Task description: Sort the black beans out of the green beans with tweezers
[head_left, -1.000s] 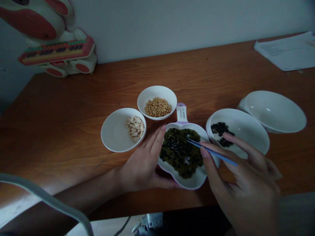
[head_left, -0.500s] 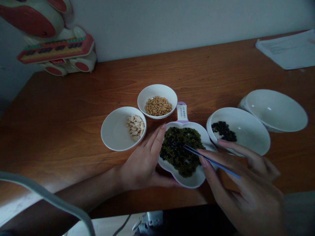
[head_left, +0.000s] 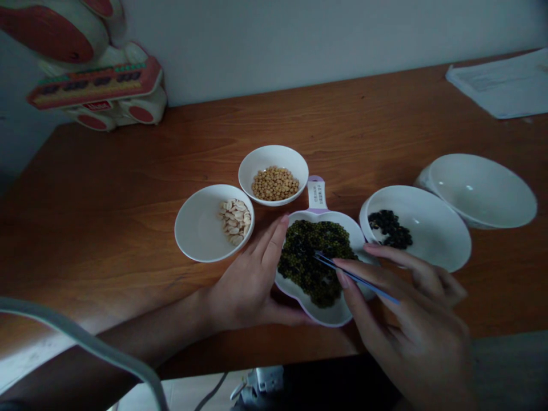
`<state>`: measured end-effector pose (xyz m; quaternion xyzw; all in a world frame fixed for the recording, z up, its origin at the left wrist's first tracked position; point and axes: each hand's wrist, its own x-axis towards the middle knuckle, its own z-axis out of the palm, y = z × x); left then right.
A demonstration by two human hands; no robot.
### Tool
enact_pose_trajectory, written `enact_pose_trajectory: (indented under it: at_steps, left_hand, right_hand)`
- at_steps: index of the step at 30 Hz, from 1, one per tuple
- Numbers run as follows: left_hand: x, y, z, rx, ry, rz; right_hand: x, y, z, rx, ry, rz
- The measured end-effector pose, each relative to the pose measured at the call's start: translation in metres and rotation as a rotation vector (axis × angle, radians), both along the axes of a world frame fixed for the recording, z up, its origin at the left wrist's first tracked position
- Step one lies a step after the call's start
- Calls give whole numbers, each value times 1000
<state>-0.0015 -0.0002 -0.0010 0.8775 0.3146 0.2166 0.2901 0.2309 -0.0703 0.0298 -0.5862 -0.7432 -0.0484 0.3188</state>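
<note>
The right hand (head_left: 411, 337) holds a pair of thin blue tweezers (head_left: 355, 278). Its fingers (head_left: 349, 285) are pinched tight on the tweezers. The tips of the tweezers point down into a heap of small dark green beans (head_left: 314, 260). The tips look close together, but it is too dim to tell if a bean sits between them.

The green beans lie in a white flower-shaped dish with a purple handle (head_left: 338, 314). This dish sits on the brown wooden desk (head_left: 128, 194), near the front edge, right in front of the person.

The left hand (head_left: 248, 285) rests on the desk and hugs the left side of the flower-shaped dish. Its fingers are spread a little and lie along the rim, and the thumb curls under the near side of the dish.

Three small round white bowls stand around the dish. The left bowl (head_left: 194, 228) holds pale flat seeds (head_left: 234, 221). The back bowl (head_left: 274, 157) holds little yellow beans (head_left: 275, 182) and stands just beside the purple handle. The right bowl (head_left: 436, 228) holds a small pile of black beans (head_left: 390, 228).

A bigger white bowl (head_left: 482, 191) leans just behind the right bowl. A red and white toy (head_left: 94, 80) stands at the back left of the desk by the wall. Some white paper (head_left: 500, 83) lies at the back right corner.
</note>
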Motion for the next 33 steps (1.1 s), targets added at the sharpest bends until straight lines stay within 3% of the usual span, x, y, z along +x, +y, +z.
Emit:
enact_pose_trajectory:
  at_steps: [9,33]
  left_hand:
    - [1,1,0,11,-14,-5]
    - [0,1,-1,32,-12,-5]
  right_hand:
    - [1,-5,-2,-7,50,-53]
    - [-6,-1,1,3,15,-14]
